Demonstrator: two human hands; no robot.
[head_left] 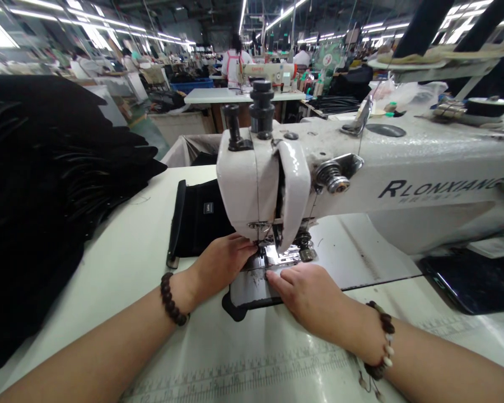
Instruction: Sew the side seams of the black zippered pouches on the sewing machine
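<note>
A flat black fabric piece (pixel 197 224) with a small label lies left of the needle and runs in under the head of a white sewing machine (pixel 256 173). At its front right corner, my left hand (pixel 224 258) has its fingers pressed together on the fabric, close beside the presser foot (pixel 261 254). My right hand (pixel 308 291) rests in front of the foot on the metal bed plate (pixel 252 288), fingers curled and thumb tip near the needle area. Whatever its fingertips pinch is too small or hidden to make out.
On the left rises a large stack of black pieces (pixel 37 212). A phone (pixel 474 280) lies at the right on the table (pixel 126 268), whose front carries a printed ruler scale (pixel 256 372). Behind the machine are a fabric-lined bin (pixel 176 151) and another sewing station (pixel 269 73).
</note>
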